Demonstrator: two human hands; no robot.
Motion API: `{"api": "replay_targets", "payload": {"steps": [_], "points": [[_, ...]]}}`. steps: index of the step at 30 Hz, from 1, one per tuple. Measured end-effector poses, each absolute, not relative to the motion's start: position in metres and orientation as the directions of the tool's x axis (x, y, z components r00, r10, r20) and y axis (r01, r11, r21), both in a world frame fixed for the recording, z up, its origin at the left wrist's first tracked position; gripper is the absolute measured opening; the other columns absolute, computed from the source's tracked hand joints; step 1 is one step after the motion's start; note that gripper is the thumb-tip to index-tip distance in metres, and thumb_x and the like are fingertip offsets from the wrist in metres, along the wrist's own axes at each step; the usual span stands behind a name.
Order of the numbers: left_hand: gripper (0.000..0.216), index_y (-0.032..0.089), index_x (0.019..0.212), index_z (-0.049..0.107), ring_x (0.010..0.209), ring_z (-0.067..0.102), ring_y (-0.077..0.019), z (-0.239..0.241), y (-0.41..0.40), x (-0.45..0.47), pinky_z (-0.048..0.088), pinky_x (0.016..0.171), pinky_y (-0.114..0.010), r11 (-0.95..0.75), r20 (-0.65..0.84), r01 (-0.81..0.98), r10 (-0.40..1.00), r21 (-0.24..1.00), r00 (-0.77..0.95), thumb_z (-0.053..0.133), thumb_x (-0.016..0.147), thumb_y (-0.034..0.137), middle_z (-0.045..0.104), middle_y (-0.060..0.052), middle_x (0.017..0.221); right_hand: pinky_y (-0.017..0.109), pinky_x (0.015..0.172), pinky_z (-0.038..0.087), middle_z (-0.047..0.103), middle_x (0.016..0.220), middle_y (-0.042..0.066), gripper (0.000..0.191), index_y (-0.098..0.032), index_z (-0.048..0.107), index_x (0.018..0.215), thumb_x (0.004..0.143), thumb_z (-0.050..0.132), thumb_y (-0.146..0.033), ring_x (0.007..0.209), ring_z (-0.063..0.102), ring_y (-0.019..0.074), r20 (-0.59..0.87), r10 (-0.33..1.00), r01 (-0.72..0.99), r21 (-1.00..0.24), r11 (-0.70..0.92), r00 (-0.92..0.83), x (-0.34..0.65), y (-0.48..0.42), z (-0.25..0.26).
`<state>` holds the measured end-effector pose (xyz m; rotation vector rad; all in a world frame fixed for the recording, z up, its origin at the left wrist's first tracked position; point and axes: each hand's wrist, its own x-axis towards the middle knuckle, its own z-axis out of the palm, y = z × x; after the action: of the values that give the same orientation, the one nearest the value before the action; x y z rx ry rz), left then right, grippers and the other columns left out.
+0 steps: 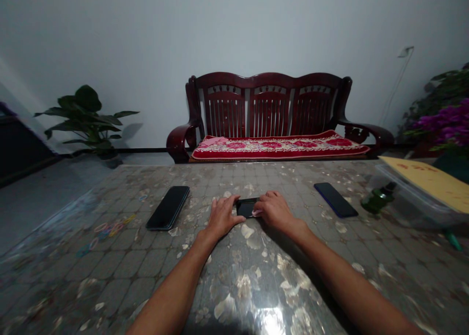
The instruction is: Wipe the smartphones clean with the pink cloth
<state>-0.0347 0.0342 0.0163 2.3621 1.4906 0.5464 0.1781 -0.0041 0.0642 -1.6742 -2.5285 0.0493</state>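
Observation:
A small dark smartphone lies flat and sideways on the table in front of me, its black screen facing up. My left hand grips its left end, with the fingers at the far edge and the thumb at the near edge. Over the right end of the screen, my right hand is closed on a small pinkish-white cloth or tissue. Only a bit of that piece shows under the fingers. The phone's right end is hidden by this hand.
A larger black phone lies left and a blue-edged phone right. Coloured bands are at far left. A green bottle stands beside a clear plastic box topped with yellow paper. A wooden bench is behind the table.

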Motion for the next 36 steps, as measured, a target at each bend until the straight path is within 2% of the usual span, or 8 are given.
{"api": "replay_targets", "payload": {"steps": [6,14,22,27,31,36], "points": [[0.074,0.025,0.140,0.051,0.126,0.054,-0.0306,0.015,0.035,-0.035,0.033,0.112,-0.046,-0.454,0.174,0.781,0.890,0.429,0.422,0.083,0.074,0.033,0.064,-0.009,0.133,0.034,0.085,0.029,0.072,0.097,0.008,0.021,-0.024,0.078,0.095,0.094,0.060,-0.035,0.098,0.054,0.0240,0.062,0.942,0.937,-0.097,0.335,-0.331,0.181,-0.005,0.066],[0.076,0.024,0.141,0.050,0.126,0.054,-0.0319,0.015,0.035,-0.036,0.028,0.115,-0.049,-0.458,0.174,0.784,0.888,0.419,0.426,0.084,0.074,0.038,0.063,-0.010,0.135,0.034,0.086,0.031,0.072,0.097,0.008,0.024,-0.024,0.077,0.096,0.097,0.056,-0.036,0.099,0.055,0.0229,0.081,0.908,0.899,-0.124,0.419,-0.412,0.137,0.004,0.063],[0.081,0.026,0.144,0.047,0.126,0.055,-0.0294,0.022,0.035,-0.038,0.030,0.115,-0.048,-0.436,0.133,0.770,0.895,0.466,0.426,0.085,0.073,0.029,0.064,-0.009,0.133,0.033,0.084,0.032,0.073,0.097,0.009,0.022,-0.024,0.078,0.097,0.095,0.058,-0.033,0.099,0.058,0.0242,0.051,0.963,0.959,-0.093,0.267,-0.264,0.169,0.003,0.066],[0.079,0.024,0.145,0.046,0.128,0.054,-0.0298,0.018,0.037,-0.037,0.030,0.115,-0.048,-0.445,0.142,0.773,0.892,0.453,0.430,0.082,0.075,0.030,0.064,-0.010,0.134,0.033,0.087,0.033,0.074,0.100,0.009,0.025,-0.023,0.077,0.098,0.096,0.055,-0.035,0.101,0.058,0.0238,0.083,0.936,0.927,-0.133,0.351,-0.343,0.138,0.005,0.062],[0.077,0.022,0.145,0.046,0.130,0.053,-0.0314,0.015,0.038,-0.037,0.027,0.117,-0.051,-0.430,0.150,0.786,0.901,0.444,0.408,0.080,0.076,0.029,0.062,-0.012,0.137,0.035,0.090,0.033,0.074,0.102,0.010,0.027,-0.022,0.075,0.108,0.096,0.054,-0.033,0.103,0.058,0.0248,0.136,0.926,0.922,-0.120,0.368,-0.352,0.122,0.018,0.056],[0.082,0.025,0.145,0.045,0.128,0.054,-0.0324,0.017,0.038,-0.037,0.025,0.117,-0.055,-0.422,0.133,0.783,0.903,0.456,0.409,0.084,0.074,0.031,0.064,-0.009,0.135,0.035,0.089,0.034,0.074,0.102,0.013,0.026,-0.020,0.077,0.098,0.094,0.054,-0.032,0.102,0.060,0.0261,0.124,0.972,0.975,-0.075,0.210,-0.200,0.156,0.029,0.054]]}}
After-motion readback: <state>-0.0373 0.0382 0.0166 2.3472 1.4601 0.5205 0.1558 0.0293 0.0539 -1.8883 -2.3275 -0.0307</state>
